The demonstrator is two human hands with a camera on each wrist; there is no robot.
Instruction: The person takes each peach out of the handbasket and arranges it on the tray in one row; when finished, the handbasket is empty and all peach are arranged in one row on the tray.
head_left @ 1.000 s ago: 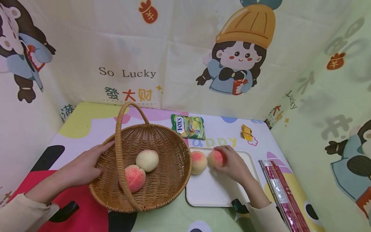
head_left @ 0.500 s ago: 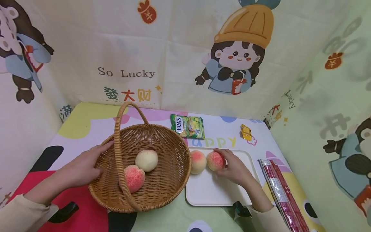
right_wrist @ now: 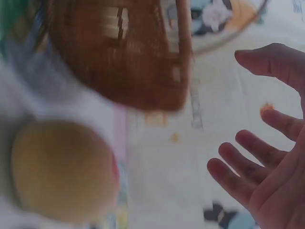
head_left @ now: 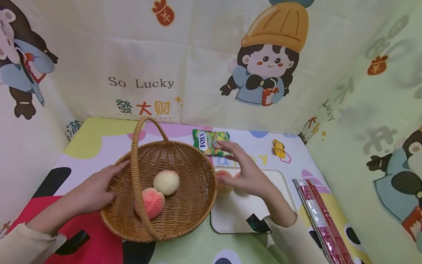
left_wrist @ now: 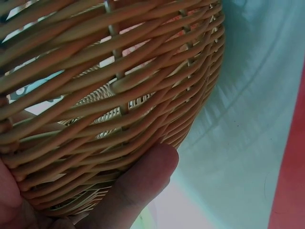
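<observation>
1. Head view: A person's left hand [head_left: 93,190] rests with straight fingers against the outer left wall of a wicker basket [head_left: 189,205], steadying it on the bench [head_left: 99,141]. Two peaches lie inside, a pale peach [head_left: 166,182] and a pink peach [head_left: 151,202] just in front of it. The right hand [head_left: 245,172] hovers released, fingers spread and holding nothing, above a white tray [head_left: 237,216] that sits beside the basket. Two more peaches sit on the tray under that hand; one tray peach [head_left: 222,185] shows at the tray's near-left corner of the hand, the other is almost wholly hidden. By the look of it, half the fruit sits in the basket and half on the tray. A candy bag [head_left: 211,142], a small yellow wrapper [head_left: 279,148] and a red roll [head_left: 321,220] lie around them.

2. Left wrist view: The thumb [left_wrist: 138,183] presses flat on the woven basket wall [left_wrist: 119,95], uncurled, with the bench cloth [left_wrist: 248,119] beyond.

3. Right wrist view: Blurred. The open fingers [right_wrist: 248,167] spread apart over the bench, gripping nothing; a yellowish peach [right_wrist: 62,169] lies below the dark basket [right_wrist: 124,52].
</observation>
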